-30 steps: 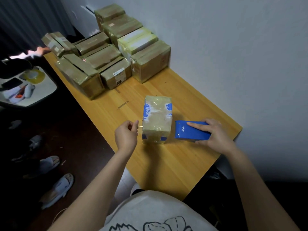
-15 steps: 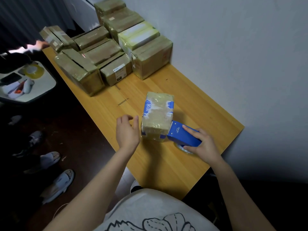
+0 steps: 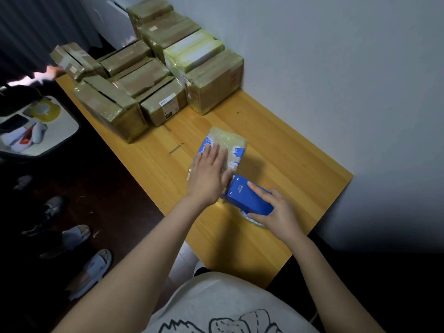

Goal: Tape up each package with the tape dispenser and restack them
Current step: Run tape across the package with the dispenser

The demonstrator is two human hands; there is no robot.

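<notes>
Worktop [image 3: 288,164]: open wood to the right of the job, but the near edge and near-right corner sit close, so a long pull could carry the dispenser off. Taped boxes [image 3: 144,78] are stacked far left, well apart. Package [image 3: 233,145] lies mid-worktop and looks soft, so it may skid or crumple under drag. Tape dispenser [image 3: 245,198] has its nose touching the package's near end; tape could wrinkle. Left hand [image 3: 209,179] is flat on the package, fingers straight; right hand [image 3: 281,217] is wrapped round the dispenser.

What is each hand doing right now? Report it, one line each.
Left hand: open, fingers straight, pressing flat on the blue-and-white package.
Right hand: closed, gripping the blue tape dispenser.
</notes>
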